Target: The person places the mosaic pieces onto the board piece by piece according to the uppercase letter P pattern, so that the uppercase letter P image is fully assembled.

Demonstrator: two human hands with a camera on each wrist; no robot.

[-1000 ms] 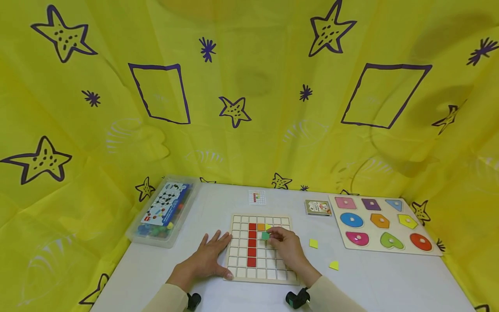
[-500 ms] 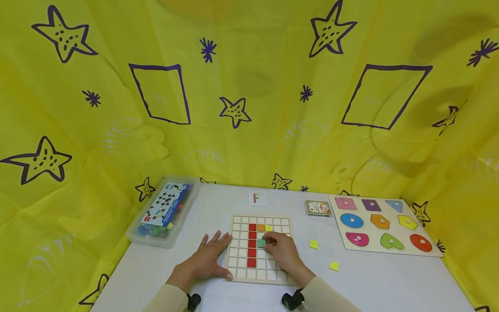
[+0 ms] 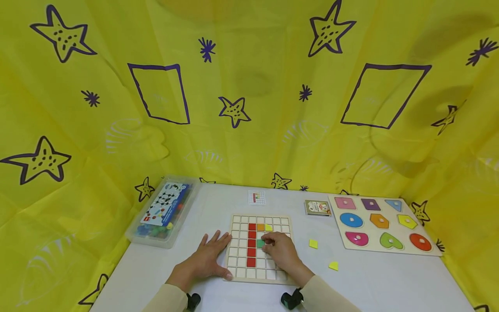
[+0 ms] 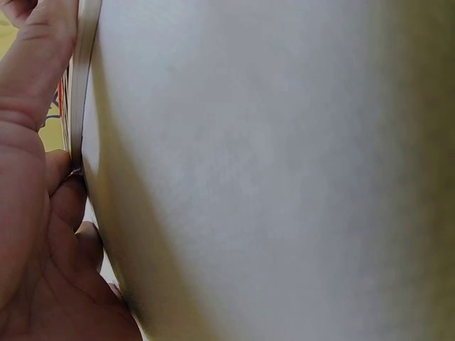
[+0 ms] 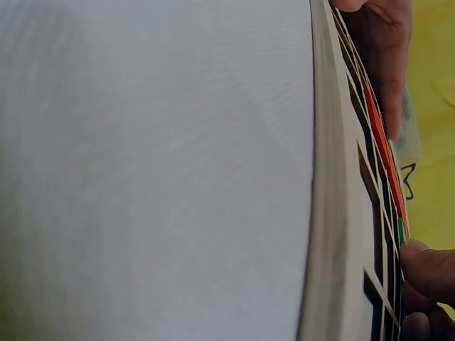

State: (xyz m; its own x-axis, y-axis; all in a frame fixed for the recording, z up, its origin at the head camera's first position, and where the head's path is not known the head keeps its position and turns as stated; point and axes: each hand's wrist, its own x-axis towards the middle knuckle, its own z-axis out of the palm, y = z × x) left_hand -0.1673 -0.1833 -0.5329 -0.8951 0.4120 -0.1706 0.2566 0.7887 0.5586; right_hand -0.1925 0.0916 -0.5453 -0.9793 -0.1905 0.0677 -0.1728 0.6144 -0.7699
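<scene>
A wooden grid board [image 3: 261,281] lies on the white table. Several red tiles [image 3: 251,252] form a column in it, with an orange tile [image 3: 260,227] and a rounded yellow tile [image 3: 268,227] beside the top one. My right hand [image 3: 283,252] pinches a green tile [image 3: 260,243] at its right edge, low over a cell beside the red column. In the right wrist view, my thumb and fingertips are right at the green tile [image 5: 401,230]. My left hand [image 3: 206,259] rests with spread fingers along the board's left edge, its thumb at the near left corner.
Two loose yellow pieces, a square one [image 3: 313,244] and a rounded one [image 3: 333,265], lie right of the board. Behind it are a pattern card [image 3: 257,198] and a small card box [image 3: 317,207]. A plastic case [image 3: 163,210] stands left, a shape puzzle [image 3: 401,251] right.
My right hand has moved slightly left and toward me, bringing the green tile down to a cell beside the red column. My left hand has stayed in place.
</scene>
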